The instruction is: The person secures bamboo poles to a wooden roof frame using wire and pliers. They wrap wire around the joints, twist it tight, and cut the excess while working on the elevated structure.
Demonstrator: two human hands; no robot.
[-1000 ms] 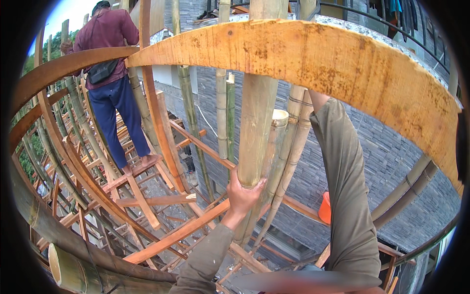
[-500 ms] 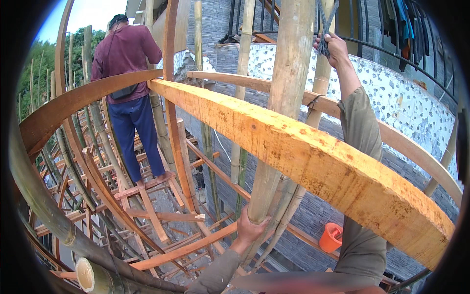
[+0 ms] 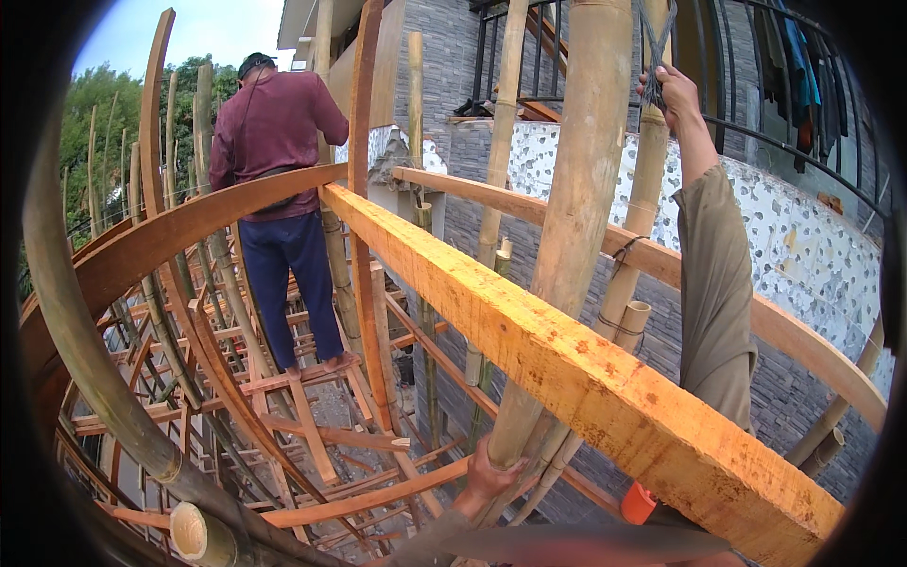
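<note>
The scene is an outdoor scaffold of bamboo and curved timber ribs beside a grey brick building, with trees and sky at the far left. A thick yellow wooden beam (image 3: 567,364) runs diagonally from the middle of the frame down to the lower right, crossing in front of an upright bamboo pole (image 3: 576,217). The left hand (image 3: 489,475) is closed around the lower part of that pole, below the beam, its grip wrapped on the bamboo. The right hand (image 3: 669,93) is raised high at the upper right, its grip closed on dark cords (image 3: 656,38) hanging beside a thinner bamboo pole (image 3: 642,203). Another person in a maroon top (image 3: 276,132) stands with their back turned on wooden slats further along at the left. Gaps open between the ribs below, showing ground far beneath. An orange object (image 3: 639,504) sits near the lower right, under the beam.
</note>
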